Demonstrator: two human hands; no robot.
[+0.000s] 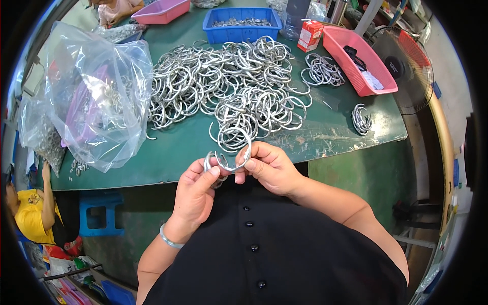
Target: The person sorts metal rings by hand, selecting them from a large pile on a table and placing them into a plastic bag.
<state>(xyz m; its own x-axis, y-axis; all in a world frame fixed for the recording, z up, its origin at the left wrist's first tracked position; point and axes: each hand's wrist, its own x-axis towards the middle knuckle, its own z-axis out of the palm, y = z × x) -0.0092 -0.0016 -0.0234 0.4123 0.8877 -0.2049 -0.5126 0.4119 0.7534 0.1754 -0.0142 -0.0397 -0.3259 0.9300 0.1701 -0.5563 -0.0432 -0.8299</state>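
Observation:
In front of my chest, at the table's near edge, both my hands are closed on silvery metal. Between thumb and fingers, my right hand (274,170) grips an open, C-shaped metal ring (229,169) about as wide as a bangle. My left hand (195,195) pinches at least one more metal ring (207,161), its thumb close to the open end of the first ring. The fingers partly hide how many rings it holds. Just beyond them lies a large tangled heap of similar rings (223,76). A bangle (170,239) circles my left wrist.
Blue bin (241,33) of metal pieces behind the heap; pink basket (358,66), drink carton (310,35) and fan (401,66) right. Smaller ring piles (323,70) lie nearby. Clear plastic bags (101,96) crowd the left. A person in yellow (34,216) is beside a blue stool (100,213).

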